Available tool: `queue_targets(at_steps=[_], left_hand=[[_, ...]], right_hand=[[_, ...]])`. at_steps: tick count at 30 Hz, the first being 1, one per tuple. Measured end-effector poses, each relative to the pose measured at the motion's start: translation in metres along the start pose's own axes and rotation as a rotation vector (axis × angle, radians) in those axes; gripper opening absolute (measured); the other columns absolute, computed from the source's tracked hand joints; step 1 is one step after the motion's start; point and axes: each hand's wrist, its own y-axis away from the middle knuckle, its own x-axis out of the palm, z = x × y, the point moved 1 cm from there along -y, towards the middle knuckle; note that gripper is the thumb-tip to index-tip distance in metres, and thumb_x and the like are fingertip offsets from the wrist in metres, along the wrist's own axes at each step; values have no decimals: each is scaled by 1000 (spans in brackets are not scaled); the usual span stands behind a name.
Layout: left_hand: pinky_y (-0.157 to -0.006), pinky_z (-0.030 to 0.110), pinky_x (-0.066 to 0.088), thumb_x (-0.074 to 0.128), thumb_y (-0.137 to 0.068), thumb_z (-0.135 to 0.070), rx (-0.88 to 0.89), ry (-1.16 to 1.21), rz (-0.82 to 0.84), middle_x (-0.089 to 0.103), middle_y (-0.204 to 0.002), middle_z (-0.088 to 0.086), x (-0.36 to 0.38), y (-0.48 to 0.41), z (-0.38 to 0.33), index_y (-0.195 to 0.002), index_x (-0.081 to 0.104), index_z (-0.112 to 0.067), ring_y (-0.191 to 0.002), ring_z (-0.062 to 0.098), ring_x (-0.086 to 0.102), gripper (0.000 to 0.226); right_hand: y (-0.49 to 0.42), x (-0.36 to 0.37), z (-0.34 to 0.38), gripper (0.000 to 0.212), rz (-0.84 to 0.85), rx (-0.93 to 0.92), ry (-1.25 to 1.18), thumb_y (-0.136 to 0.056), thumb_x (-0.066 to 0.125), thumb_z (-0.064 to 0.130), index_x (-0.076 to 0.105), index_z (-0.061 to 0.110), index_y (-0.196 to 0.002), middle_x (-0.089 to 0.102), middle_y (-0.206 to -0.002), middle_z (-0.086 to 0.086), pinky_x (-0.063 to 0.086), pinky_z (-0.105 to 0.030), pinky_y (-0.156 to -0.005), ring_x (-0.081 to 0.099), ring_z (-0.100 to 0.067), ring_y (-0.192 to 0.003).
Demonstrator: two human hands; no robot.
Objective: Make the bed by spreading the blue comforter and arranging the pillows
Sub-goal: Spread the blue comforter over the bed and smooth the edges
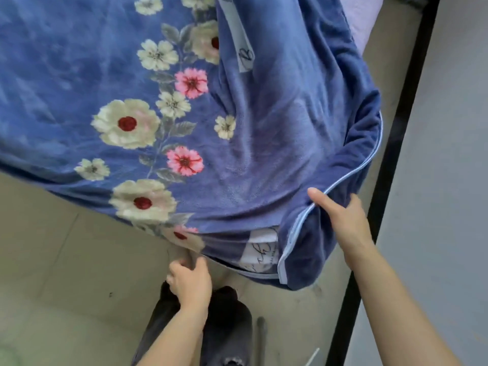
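Blue floral comforter (163, 107) covers the bed, hem hanging at six o'clock. The left hand (190, 282) pinches that hem; at three o'clock, the right hand (343, 223) clamps the piped corner. Bare floor (52, 260) lies open at eight o'clock.

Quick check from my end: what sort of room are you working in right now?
Most likely a bedroom, at the foot of a bed. Both hands, left hand and right hand, grip a blue floral comforter spread over a mattress, with a tiled floor below and a black bed frame alongside.
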Motion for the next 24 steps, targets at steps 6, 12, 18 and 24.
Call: queue_targets(at_steps=[6, 12, 18, 24], left_hand=[[-104, 60, 32, 59, -88, -23, -488, 388, 537, 43, -131, 18, 45, 7, 9, -113, 47, -15, -132, 38, 38, 30], [-103, 63, 28, 60, -82, -25, -486, 479, 629, 44, -142, 11, 73, 14, 15, -125, 50, -15, -127, 40, 43, 45], [-107, 63, 32, 56, -90, -22, -448, 559, 633, 56, -133, 18, 85, 41, 31, -116, 58, -15, -120, 40, 52, 27], [-90, 50, 51, 47, -95, -18, -505, 342, 526, 66, -118, 21, 68, 56, 103, -127, 57, -6, -109, 39, 62, 35]], right_hand=[[-14, 24, -44, 93, -82, 155, 160, -70, 72, 19, 19, 15, -146, 44, -142, -18, 41, -45, -104, 48, -36, -124], [-8, -53, -92, 14, -124, 241, -110, -57, 53, 1, 44, 10, -60, 45, -47, 0, 34, -18, -40, 44, -14, -39], [-2, -150, -118, 26, -118, 410, -128, -77, 37, -11, 38, 7, -59, 41, -29, 0, 34, -13, -29, 42, -11, -23], [-8, -148, -156, 11, -130, 408, 172, -49, 50, 6, 50, 3, -60, 53, -64, -16, 38, -34, -57, 50, -27, -57]])
